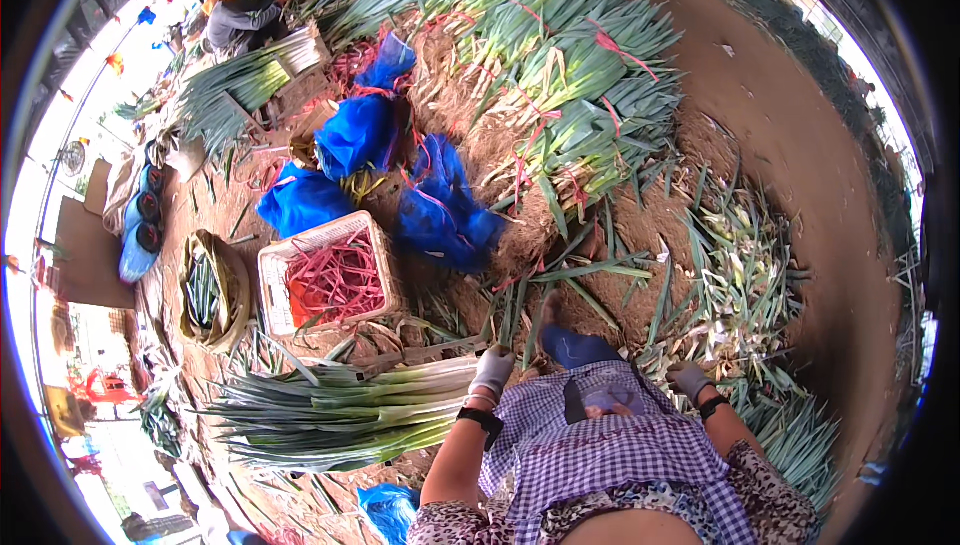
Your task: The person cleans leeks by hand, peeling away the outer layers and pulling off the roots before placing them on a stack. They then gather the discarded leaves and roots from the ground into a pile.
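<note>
My left hand (492, 371), in a light work glove, is closed at the pale ends of a row of leeks (370, 410), with a few loose green leaves just beyond its fingers. What it grips, if anything, I cannot make out. The leeks lie side by side, green tops to the left, against a low frame (410, 355). My right hand (688, 378), gloved too, has its fingers curled beside a heap of leek trimmings (740, 285); its contents are hidden. A checked apron (620, 455) covers my lap between the hands.
A pale plastic crate (390, 270) holds red ties. Left of it stands a sack (240, 285) with green leaves. Blue bags (445, 205) lie ahead, near large tied leek bundles (600, 75). Another person (240, 15) sits at far left. A dirt path (800, 145) curves along the right.
</note>
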`<state>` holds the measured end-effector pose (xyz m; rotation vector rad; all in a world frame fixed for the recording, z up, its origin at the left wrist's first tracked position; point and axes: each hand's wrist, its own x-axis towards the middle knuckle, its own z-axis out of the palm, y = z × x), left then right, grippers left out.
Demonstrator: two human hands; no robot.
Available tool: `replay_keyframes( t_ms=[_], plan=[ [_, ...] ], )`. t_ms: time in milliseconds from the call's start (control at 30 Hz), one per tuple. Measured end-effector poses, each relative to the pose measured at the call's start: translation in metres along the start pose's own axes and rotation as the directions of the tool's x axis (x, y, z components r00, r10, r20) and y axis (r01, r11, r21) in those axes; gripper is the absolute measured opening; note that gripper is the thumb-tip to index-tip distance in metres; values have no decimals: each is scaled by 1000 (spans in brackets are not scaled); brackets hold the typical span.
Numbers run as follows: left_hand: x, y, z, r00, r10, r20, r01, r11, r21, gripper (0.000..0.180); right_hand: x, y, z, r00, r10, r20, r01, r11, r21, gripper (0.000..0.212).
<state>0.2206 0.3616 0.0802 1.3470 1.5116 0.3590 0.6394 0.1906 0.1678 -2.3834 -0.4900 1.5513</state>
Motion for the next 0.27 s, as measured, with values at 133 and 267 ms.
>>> replay_keyframes(
  t_ms=[133, 267],
  plan=[
    [25, 2, 1, 998, -63, -11, 62, 996, -60, 29, 48, -40, -6, 990, -61, 130, 80, 986, -148, 34],
    [51, 34, -12, 989, -145, -25, 143, 988, -62, 32, 58, -138, 22, 982, -116, 151, 159, 938, -309, 36]
  ],
)
